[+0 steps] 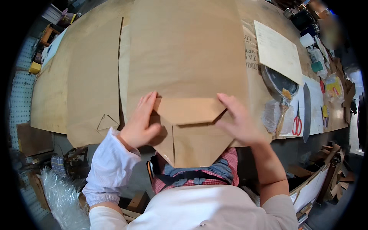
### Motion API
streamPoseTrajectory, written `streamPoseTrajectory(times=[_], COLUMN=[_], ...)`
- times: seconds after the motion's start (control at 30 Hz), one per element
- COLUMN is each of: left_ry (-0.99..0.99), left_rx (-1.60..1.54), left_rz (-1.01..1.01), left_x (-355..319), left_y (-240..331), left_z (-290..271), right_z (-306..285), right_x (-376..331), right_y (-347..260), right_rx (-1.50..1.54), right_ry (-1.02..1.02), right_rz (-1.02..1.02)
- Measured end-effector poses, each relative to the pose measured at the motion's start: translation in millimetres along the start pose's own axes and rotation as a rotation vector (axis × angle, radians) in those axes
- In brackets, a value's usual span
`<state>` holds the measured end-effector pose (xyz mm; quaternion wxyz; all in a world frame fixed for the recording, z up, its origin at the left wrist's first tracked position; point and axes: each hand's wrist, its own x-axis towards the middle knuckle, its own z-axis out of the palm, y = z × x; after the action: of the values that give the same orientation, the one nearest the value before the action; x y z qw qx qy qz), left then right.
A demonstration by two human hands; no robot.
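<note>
A large brown paper bag (186,57) lies flat in front of me, its near end folded into a bottom with angled corners. Across that end runs a folded flap (188,110), with a dark gap under its near edge. My left hand (142,124) rests on the flap's left end, fingers stretched forward and thumb apart. At the flap's right end is my right hand (238,122), slightly blurred, its fingers extended along the slanted edge. Neither hand grips anything that I can see. The bag's near edge overhangs the table edge at my waist.
Left of the bag lies another brown paper bag (94,76). On the right are a white board (278,51) over a dark round pan (274,78), a brush (283,109), red-handled scissors (297,124) and a long blade (306,113). Clear plastic strips (63,199) hang lower left.
</note>
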<state>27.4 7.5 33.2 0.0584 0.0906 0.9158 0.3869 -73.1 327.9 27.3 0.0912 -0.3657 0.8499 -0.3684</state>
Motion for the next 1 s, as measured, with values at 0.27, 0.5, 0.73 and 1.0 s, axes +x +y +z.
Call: streamPoseTrajectory(times=[0.27, 0.5, 0.73, 1.0], left_ry=[0.529, 0.368, 0.172, 0.038], left_rx=[0.26, -0.255, -0.389, -0.038], left_rz=[0.015, -0.117, -0.031, -0.146], left_x=[61, 44, 49, 134], left_y=[50, 38, 33, 2], left_z=[12, -1, -20, -6], right_z=[0, -4, 56, 72], right_x=[25, 24, 79, 67], right_y=[20, -33, -87, -94], right_rx=[0.313, 0.015, 0.23, 0.097], right_ry=[0.301, 0.426, 0.247, 0.247], right_rz=[0.246, -0.151, -0.122, -0.182])
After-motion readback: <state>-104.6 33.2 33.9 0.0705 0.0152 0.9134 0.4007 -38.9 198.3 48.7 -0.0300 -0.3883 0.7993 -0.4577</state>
